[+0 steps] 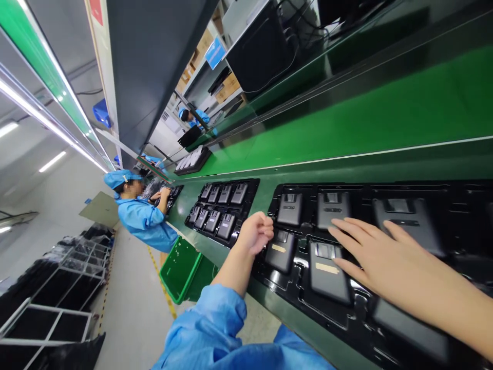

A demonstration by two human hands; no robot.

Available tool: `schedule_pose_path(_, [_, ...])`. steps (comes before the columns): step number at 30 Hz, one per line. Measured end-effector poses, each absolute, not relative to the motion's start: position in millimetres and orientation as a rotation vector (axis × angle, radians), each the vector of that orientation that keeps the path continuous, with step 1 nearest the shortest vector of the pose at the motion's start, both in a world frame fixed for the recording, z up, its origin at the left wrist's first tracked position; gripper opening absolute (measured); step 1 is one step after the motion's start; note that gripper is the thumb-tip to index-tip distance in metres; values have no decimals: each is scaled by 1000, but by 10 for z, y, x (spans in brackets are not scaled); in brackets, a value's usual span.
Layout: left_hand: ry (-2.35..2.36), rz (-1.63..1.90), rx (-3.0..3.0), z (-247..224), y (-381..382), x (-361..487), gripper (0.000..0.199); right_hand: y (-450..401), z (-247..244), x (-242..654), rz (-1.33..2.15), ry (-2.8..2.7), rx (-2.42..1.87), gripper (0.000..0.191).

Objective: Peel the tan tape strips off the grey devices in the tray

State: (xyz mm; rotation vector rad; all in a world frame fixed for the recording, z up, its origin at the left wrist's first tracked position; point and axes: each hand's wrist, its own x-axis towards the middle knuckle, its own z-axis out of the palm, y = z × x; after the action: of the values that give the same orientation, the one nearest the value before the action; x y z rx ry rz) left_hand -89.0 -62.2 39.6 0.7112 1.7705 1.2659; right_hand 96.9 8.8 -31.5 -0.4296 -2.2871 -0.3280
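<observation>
A black moulded tray (327, 321) lies before me with several dark grey rectangular handheld devices in its pockets. My left hand (256, 234) hovers at the tray's left edge, fingers curled inward; whatever they may hold is hidden. Near it lies a device with a short cream strip (280, 258). My right hand (385, 257) reaches over the tray from the right, fingers spread and nothing in its grasp. Below its fingertips sits another device with a cream strip (327, 282). A device in the upper row (333, 213) is just beyond those fingertips. My right forearm partly covers a lower device (410, 329).
Farther left on the green bench stands a second black tray (249, 198) of similar devices. A green bin (181, 270) is below the bench edge. A co-worker in blue (144, 221) works farther along. A raised green belt (346, 123) runs behind the trays.
</observation>
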Motion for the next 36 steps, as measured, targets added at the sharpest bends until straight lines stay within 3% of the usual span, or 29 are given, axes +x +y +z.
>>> schedule_pose_path(6, [1976, 929, 909, 329, -975, -821, 8, -329, -191, 886, -94, -2378, -476, 61])
schedule_pose_path(11, [2220, -98, 1529, 482, -993, -751, 15, -722, -278, 690, -26, -2353, -380, 68])
schedule_pose_path(16, [2104, -601, 1691, 632, -860, -694, 27, -859, -397, 622, -75, -2393, -395, 63])
schedule_pose_path(24, [2181, -714, 1736, 572, -820, -538, 28, -914, -394, 584, 15, -2318, -402, 68])
schedule_pose_path(36, [2259, -796, 1723, 556, -739, -435, 25, -972, -432, 567, 12, -2361, -464, 54])
